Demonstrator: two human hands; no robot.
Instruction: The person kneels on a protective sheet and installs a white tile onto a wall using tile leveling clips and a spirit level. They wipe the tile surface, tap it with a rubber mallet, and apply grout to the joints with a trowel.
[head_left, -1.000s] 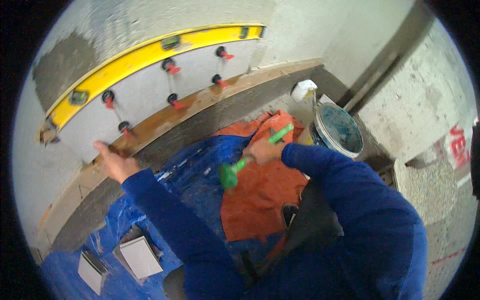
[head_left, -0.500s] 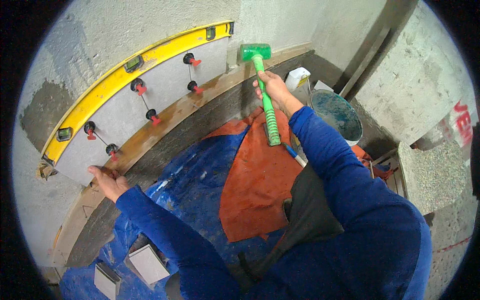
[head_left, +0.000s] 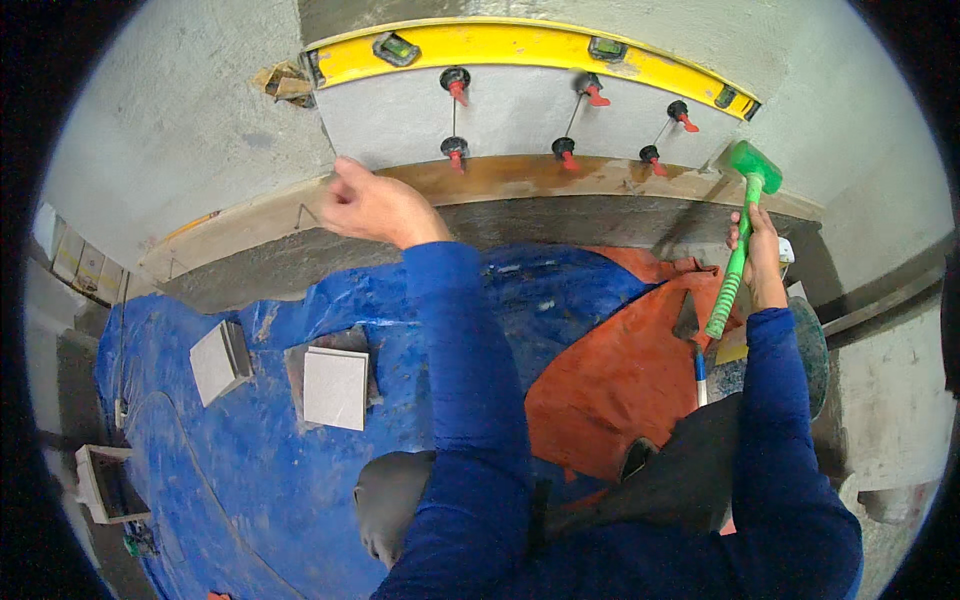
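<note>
My right hand point(head_left: 762, 255) grips a green mallet point(head_left: 737, 275) by its handle, with the head up beside the wall, near the right end of a row of light grey tiles point(head_left: 515, 115). Black tile-levelling clips with red levers point(head_left: 565, 152) sit along the tile joints. Across the tops of the tiles lies a yellow spirit level point(head_left: 500, 42). My left hand point(head_left: 380, 208) is in front of the wooden strip point(head_left: 440, 180) below the tiles, by their lower left corner. Its fingers are curled and slightly blurred; what they hold, if anything, is hidden.
A blue tarp point(head_left: 270, 430) and an orange cloth point(head_left: 590, 370) cover the floor. Two tile stacks, one squarish point(head_left: 335, 388) and one tilted point(head_left: 220, 362), lie at left. A trowel point(head_left: 700, 372) rests on the cloth. A bucket point(head_left: 808, 350) is partly behind my right arm.
My view has swung left, so the wall and tiles sit farther right. My left hand has come away from the tile's lower corner and its fingers have curled. The mallet stays in my right hand.
</note>
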